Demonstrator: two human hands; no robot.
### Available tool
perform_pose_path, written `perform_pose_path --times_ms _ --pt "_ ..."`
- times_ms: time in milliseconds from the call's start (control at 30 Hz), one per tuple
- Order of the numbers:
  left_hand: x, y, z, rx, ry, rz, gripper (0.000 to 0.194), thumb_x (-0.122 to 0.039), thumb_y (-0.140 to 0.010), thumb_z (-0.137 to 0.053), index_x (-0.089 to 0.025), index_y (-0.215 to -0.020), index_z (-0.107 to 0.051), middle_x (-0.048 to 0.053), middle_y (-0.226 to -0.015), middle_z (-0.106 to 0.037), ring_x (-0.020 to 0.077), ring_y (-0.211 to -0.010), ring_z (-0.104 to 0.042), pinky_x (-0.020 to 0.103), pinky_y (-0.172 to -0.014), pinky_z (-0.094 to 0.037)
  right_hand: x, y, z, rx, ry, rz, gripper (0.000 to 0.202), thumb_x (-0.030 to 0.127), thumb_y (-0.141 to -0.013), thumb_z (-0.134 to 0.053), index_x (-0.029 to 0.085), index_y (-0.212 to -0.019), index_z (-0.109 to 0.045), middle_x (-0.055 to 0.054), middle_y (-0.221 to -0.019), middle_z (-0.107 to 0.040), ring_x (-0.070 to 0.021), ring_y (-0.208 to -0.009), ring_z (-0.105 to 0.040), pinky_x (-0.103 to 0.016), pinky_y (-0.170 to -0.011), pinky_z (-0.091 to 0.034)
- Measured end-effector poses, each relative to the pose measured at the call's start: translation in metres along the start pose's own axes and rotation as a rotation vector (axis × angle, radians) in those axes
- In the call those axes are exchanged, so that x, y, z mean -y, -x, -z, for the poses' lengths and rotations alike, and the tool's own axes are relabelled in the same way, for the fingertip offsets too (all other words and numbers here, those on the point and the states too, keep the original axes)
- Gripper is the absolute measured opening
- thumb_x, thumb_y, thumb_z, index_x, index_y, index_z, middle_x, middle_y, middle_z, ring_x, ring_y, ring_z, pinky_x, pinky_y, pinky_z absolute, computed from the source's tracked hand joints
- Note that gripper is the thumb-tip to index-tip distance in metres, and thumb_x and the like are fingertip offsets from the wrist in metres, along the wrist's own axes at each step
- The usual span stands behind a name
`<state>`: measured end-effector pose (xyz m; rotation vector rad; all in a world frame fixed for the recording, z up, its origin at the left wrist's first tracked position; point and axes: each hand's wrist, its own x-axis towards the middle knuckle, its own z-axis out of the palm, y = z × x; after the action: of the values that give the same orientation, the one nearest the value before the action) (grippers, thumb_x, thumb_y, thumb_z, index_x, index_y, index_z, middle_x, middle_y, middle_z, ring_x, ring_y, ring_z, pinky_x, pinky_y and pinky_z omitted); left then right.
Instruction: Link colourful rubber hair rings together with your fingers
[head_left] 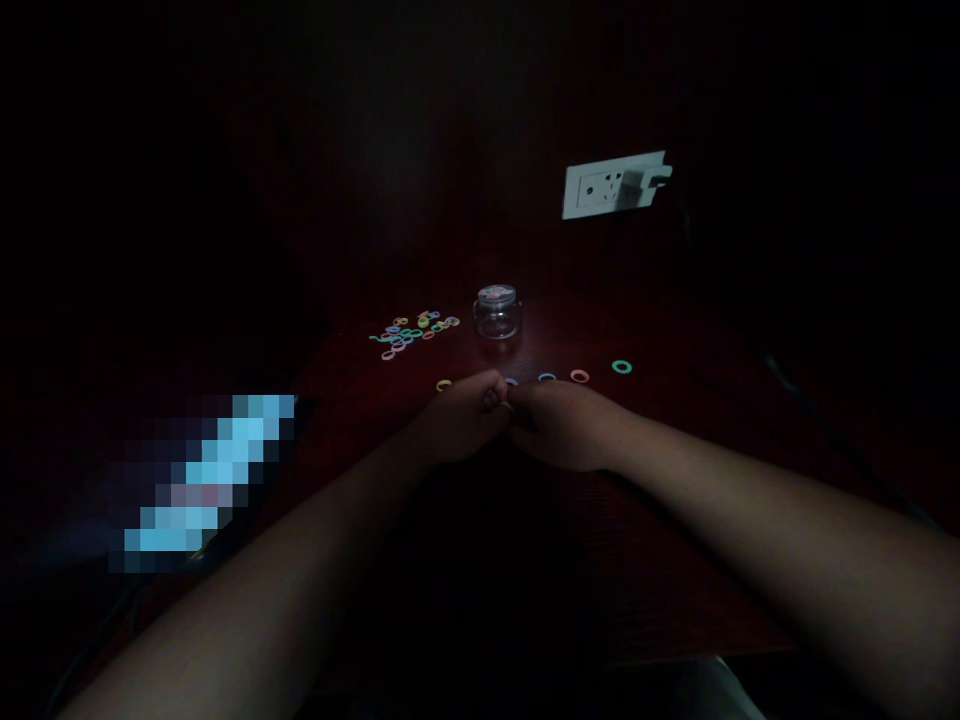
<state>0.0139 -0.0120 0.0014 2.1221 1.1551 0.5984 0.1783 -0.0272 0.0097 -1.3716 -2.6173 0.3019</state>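
Observation:
My left hand (pixel 471 415) and my right hand (pixel 566 425) meet over the middle of the dark red table, fingers closed and touching. Between them shows a sliver of a yellowish hair tie (pixel 508 406), mostly hidden by the fingers. Just beyond the hands lies a spaced row of small ring-shaped hair ties: a yellow one (pixel 444 385), a purple one (pixel 511 382) partly covered, a blue one (pixel 547 377), a pink one (pixel 580 376) and a green one (pixel 622 367). A clear jar (pixel 497 318) with a lid stands upright behind the row.
Several mixed-colour hair ties (pixel 409 335) lie in a loose pile left of the jar. A lit, pixelated screen (pixel 210 490) is at the left. On the back wall sits a socket plate (pixel 611 187) with a plug (pixel 651 182). A cable (pixel 825 420) runs along the right.

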Motion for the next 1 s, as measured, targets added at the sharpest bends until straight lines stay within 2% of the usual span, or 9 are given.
perform_pose_path --times_ms 200,400,1000 --pt "0.0007 -0.0001 -0.0006 -0.002 0.012 -0.010 0.002 -0.018 -0.075 -0.046 -0.017 -0.075 -0.046 -0.003 -0.069 -0.051 0.0086 -0.062 -0.045 0.021 -0.056 -0.034 -0.0004 0.0015 -0.0016 -0.015 0.013 0.015 0.026 0.033 -0.079 -0.044 0.017 -0.093 -0.059 -0.009 -0.086 -0.065 -0.0181 -0.073 -0.059 -0.028 -0.061 -0.039" --pt "0.0002 -0.0003 -0.0003 0.003 -0.036 -0.019 0.003 -0.019 -0.074 -0.046 -0.017 -0.073 -0.045 -0.004 -0.068 -0.050 0.0090 -0.062 -0.044 0.022 -0.055 -0.032 0.0032 0.0053 -0.0005 -0.018 0.036 0.051 0.030 0.035 -0.079 -0.045 0.017 -0.099 -0.058 -0.010 -0.094 -0.065 -0.0215 -0.084 -0.060 -0.029 -0.069 -0.041" --pt "-0.0015 -0.0012 0.0004 0.008 -0.028 -0.013 0.005 -0.021 -0.073 -0.047 -0.017 -0.072 -0.045 -0.003 -0.069 -0.051 0.0093 -0.062 -0.044 0.022 -0.056 -0.033 0.0021 0.0036 0.0000 0.025 0.028 0.024 0.029 0.037 -0.080 -0.046 0.018 -0.098 -0.057 -0.010 -0.095 -0.065 -0.0209 -0.084 -0.060 -0.029 -0.070 -0.040"
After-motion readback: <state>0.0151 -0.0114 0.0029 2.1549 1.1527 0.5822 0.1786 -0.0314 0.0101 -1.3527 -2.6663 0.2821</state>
